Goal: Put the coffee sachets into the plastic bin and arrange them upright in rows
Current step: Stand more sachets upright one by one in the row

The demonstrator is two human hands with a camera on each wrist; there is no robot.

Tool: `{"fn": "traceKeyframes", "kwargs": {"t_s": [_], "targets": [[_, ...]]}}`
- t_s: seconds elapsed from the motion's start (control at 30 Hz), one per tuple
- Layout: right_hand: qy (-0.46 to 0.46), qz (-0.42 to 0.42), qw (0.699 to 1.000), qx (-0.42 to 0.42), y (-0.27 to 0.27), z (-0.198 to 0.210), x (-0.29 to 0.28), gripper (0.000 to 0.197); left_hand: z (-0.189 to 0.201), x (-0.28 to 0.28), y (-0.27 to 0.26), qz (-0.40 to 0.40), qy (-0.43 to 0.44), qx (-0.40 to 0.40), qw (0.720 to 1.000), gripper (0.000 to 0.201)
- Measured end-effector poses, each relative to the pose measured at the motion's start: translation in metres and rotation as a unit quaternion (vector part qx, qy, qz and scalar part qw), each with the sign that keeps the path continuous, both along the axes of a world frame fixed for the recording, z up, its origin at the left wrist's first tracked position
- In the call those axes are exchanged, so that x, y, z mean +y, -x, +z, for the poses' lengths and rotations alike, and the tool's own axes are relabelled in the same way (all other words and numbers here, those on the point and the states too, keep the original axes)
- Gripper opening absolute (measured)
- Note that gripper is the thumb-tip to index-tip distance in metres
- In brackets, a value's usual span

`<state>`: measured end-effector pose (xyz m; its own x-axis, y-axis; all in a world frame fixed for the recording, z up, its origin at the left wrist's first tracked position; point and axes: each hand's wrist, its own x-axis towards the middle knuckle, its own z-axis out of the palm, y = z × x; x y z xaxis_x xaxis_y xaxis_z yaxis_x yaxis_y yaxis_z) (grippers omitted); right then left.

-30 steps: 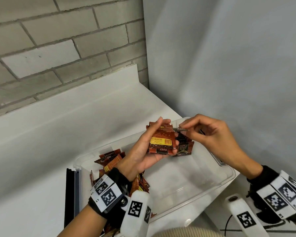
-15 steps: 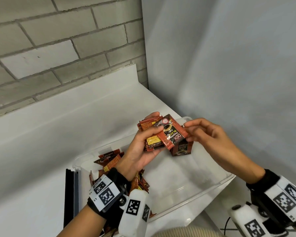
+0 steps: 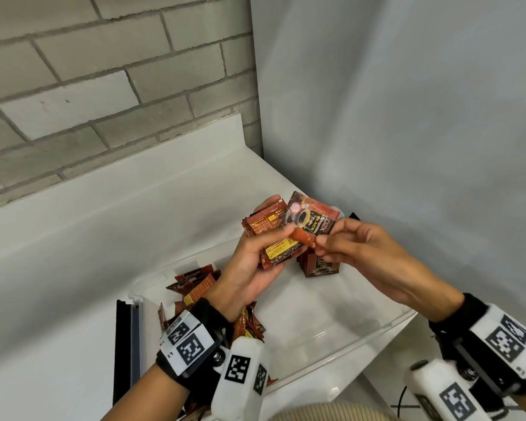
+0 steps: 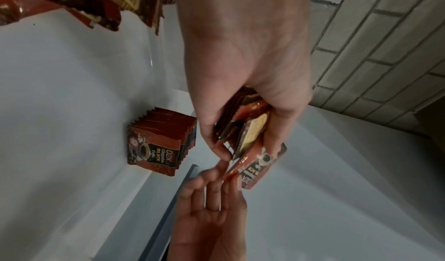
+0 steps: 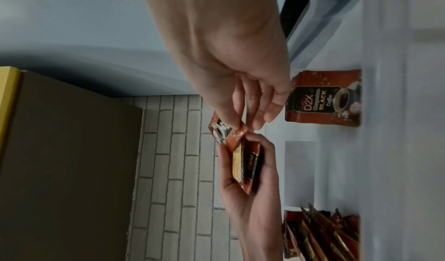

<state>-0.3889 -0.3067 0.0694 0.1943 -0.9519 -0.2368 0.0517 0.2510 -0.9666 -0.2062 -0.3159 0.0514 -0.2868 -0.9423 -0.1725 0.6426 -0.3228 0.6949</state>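
Nearest the viewer, a loose heap of coffee sachets lies at the left end of the clear plastic bin, partly hidden under the left wrist. The bin stands on a white counter at its right end, in the corner formed by a grey brick wall and a plain pale wall. A black strip lies on the counter along the bin's left edge.

Above the middle of the bin, the left hand is curled round a small bundle of sachets, thumb across their faces. The right hand pinches the lower edge of a single sachet between thumb and fingertips; this sachet is tilted and rests against the top of the bundle, its printed face toward the viewer.

Farther back, at the far right corner of the bin, a short row of sachets stands upright on the bin floor, packed face to face against the end wall.
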Motion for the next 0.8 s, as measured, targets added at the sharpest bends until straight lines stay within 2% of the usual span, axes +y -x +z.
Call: {"fn": "traceKeyframes", "kwargs": {"t_s": [0.1,0.23,0.3,0.37,0.43,0.5,0.57,0.67,0.8], "targets": [[0.025,-0.031,0.999,0.003,0.011,0.007,-0.006,0.01,0.0,-0.002,-0.002,0.015,-0.023,-0.015,1.0,0.063],[0.086,-0.017,0.99,0.108,0.031,0.009,-0.011,0.007,-0.001,-0.004,-0.005,0.055,-0.027,0.002,0.998,0.05],[0.129,0.014,0.975,0.178,0.038,0.005,-0.012,0.007,-0.002,-0.005,-0.006,0.069,-0.028,0.01,0.997,0.044],[0.202,0.048,0.937,0.282,0.04,-0.003,-0.011,0.012,-0.002,-0.005,-0.006,0.075,-0.032,0.013,0.997,0.037],[0.29,0.066,0.877,0.376,0.037,-0.011,-0.011,0.02,-0.002,-0.005,-0.005,0.077,-0.032,0.013,0.996,0.034],[0.377,0.072,0.82,0.426,0.033,-0.019,-0.011,0.017,-0.001,-0.004,-0.005,0.078,-0.032,0.009,0.996,0.039],[0.419,0.077,0.775,0.466,0.031,-0.028,-0.012,0.017,0.0,-0.003,-0.004,0.079,-0.035,0.009,0.996,0.046],[0.43,0.076,0.734,0.519,0.028,-0.035,-0.013,0.017,0.002,-0.002,-0.003,0.081,-0.042,0.004,0.996,0.046],[0.448,0.067,0.688,0.567,0.022,-0.035,-0.009,0.017,0.003,-0.001,-0.001,0.062,-0.047,0.004,0.997,0.022]]}}
